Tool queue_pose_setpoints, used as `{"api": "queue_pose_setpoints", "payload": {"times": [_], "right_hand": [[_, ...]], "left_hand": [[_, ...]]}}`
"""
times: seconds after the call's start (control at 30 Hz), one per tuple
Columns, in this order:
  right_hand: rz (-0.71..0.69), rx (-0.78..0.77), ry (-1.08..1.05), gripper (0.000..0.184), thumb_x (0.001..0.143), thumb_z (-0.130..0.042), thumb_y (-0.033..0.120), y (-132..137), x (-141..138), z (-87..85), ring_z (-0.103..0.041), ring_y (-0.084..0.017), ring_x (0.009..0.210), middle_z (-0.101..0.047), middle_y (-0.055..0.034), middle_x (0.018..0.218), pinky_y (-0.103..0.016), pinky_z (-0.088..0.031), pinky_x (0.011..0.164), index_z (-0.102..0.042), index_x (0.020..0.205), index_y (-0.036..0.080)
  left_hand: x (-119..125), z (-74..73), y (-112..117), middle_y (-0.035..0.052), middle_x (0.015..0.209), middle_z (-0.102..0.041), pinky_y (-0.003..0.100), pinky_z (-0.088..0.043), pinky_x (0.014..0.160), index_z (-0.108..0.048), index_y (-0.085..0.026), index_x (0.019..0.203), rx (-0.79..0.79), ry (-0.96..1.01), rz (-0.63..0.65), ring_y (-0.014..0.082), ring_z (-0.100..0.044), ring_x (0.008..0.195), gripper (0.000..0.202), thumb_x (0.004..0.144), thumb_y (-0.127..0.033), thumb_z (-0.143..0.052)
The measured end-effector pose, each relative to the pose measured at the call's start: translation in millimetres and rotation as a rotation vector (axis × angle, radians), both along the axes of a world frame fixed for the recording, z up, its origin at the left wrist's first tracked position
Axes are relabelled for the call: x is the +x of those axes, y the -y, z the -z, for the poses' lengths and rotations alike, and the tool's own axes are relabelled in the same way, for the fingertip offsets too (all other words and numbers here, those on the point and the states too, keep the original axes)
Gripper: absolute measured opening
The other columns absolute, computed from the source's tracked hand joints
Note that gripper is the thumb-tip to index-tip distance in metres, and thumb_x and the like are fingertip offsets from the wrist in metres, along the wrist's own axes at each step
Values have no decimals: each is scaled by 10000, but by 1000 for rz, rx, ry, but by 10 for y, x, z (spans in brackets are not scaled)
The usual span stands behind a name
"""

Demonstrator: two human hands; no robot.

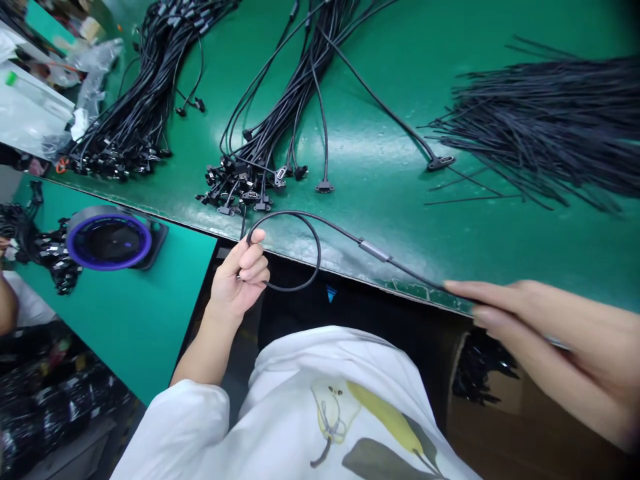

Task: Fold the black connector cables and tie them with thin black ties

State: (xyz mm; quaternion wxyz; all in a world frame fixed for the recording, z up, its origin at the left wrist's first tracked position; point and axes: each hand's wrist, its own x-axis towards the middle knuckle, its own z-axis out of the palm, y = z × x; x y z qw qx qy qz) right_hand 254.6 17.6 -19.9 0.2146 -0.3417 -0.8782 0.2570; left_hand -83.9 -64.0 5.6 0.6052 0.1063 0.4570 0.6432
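My left hand (242, 275) is closed round one end of a thin black cable (317, 248), which curls into a loop just off the green bench's front edge (350, 270). The cable runs right, through a grey sleeve (375, 251), toward my right hand (555, 333). That hand's fingers are stretched along the cable at the bench edge; how it grips the cable is hidden. A bundle of black cables with connector ends (250, 180) lies just beyond my left hand.
A second cable bundle (125, 133) lies at the left, a heap of black cable ties (550, 127) at the right, and a single connector cable (440, 162) between. A purple-ringed round device (109, 237) sits on a lower teal table. A cardboard box (500, 400) stands below right.
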Motion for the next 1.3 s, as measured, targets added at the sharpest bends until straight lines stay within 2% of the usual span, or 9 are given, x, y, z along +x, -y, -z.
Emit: {"api": "queue_pose_setpoints", "payload": {"times": [0.1,0.23,0.43,0.6,0.8,0.9,1.0,1.13,1.3], "right_hand": [[-216,122,22,229,968,-464,280,141,-345,-162,-656,-194,678,-692,-45,806,-324,-473,576,-634,1116,240],[-585,23,-104,262,1003,-392,232,263,-716,-314,-565,-126,580,-617,1,666,-266,-414,547,-646,959,186],[-233,-200,-330,187,993,-447,302,151,-821,-302,-599,-91,658,-650,15,766,-213,-439,612,-597,936,207],[154,-405,-619,527,765,-737,468,112,-957,14,-618,-175,962,-622,-62,1073,-279,-502,801,-514,1159,199],[268,-879,-642,150,907,-523,342,174,-1093,125,-445,-77,547,-487,51,667,-204,-395,534,-517,908,192],[154,-1247,-829,236,885,-570,407,181,-1103,106,-288,-51,470,-346,82,592,-179,-309,453,-493,841,188],[-27,-1519,-862,362,878,-585,495,211,-1110,98,-266,-40,448,-305,91,554,-195,-382,475,-488,749,172],[29,-1465,-881,427,868,-573,572,316,-1111,54,-435,-77,500,-422,39,632,-240,-474,478,-511,735,171],[55,-1004,-875,482,872,-541,610,442,-1127,-39,-549,-85,661,-552,-81,1067,-233,-507,534,-589,727,152]], "left_hand": [[147,31,3,-58,553,-498,134,-386,437,-683,-190,936,84,-187,135,39,-465,431,226,876,-404,-638],[471,28,47,83,977,-704,287,-511,786,-701,-186,941,210,-588,394,184,-664,875,299,903,-455,-576],[600,72,183,28,663,-637,279,-449,638,-632,-172,875,216,-621,791,144,-584,608,352,896,-515,-555],[680,141,133,-85,447,-420,273,-440,568,-541,-196,766,188,-275,486,75,-394,385,386,812,-563,-653],[930,278,47,-11,655,-542,315,-483,780,-519,-176,701,47,-86,397,108,-518,600,436,881,-572,-551],[990,352,62,-50,594,-404,274,-470,713,-465,-180,682,34,-73,232,99,-466,585,466,879,-598,-526],[975,399,98,-79,593,-311,224,-405,565,-470,-183,739,46,-51,208,66,-331,489,455,871,-615,-523],[908,456,201,-78,591,-303,258,-426,578,-504,-178,817,96,-170,462,80,-334,489,496,892,-662,-423],[868,471,303,6,722,-500,296,-458,676,-537,-164,903,102,-707,683,135,-470,644,484,970,-572,-287]]}}
